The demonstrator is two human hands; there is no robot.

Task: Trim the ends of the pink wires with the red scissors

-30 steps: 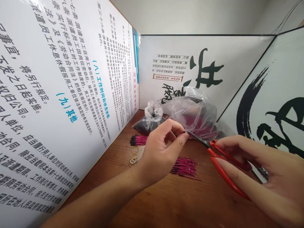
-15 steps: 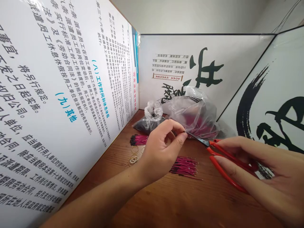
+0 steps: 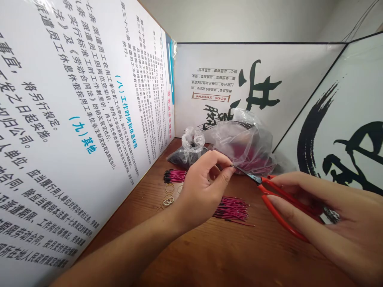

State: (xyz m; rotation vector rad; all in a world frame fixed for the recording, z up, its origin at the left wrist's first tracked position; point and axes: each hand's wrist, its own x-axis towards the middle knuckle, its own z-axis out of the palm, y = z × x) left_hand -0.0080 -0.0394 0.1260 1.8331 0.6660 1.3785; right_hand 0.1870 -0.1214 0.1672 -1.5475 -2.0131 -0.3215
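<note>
Here the right hand grips red-handled scissors, blades pointing left at a tiny dark piece pinched in the left hand above the counter; should that pinch slip, they could nick a fingertip!

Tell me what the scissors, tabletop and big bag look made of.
Scissors: dark, metal-looking blades with smooth, shiny red handles, probably plastic. Tabletop: brown with grain lines and a soft sheen, so wood or a wood-look surface. Big bag: see-through, crinkled and glossy, likely thin plastic film.
</note>
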